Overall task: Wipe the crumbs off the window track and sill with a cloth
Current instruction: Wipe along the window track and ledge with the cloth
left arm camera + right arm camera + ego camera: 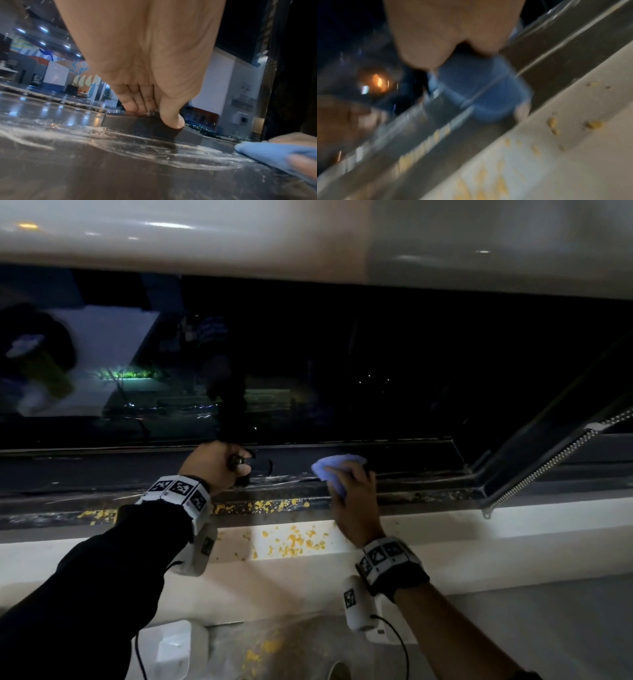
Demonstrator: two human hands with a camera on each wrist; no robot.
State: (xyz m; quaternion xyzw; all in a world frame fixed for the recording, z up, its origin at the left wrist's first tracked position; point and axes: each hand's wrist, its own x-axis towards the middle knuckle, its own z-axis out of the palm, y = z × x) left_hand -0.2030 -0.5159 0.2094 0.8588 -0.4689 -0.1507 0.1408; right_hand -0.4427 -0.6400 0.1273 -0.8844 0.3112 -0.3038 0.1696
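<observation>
A blue cloth (325, 469) lies bunched on the dark window track (428, 484), and my right hand (346, 477) grips it from above and presses it down. In the blurred right wrist view the cloth (481, 92) sits under my palm, one fingertip (522, 111) wrapped round its edge. My left hand (239, 467) grips a dark window handle (260, 465) just left of the cloth; the left wrist view shows thumb and fingers (171, 119) pinching the handle (133, 121). Yellow crumbs (263, 505) lie in the front track groove and on the white sill (513, 525), in a patch (294, 541).
An open sash frame with a metal chain stay (548, 463) slants up at the right. White dusty smears (154, 148) streak the track near the handle. More crumbs (260, 648) and a white box (171, 648) lie on the surface below the sill.
</observation>
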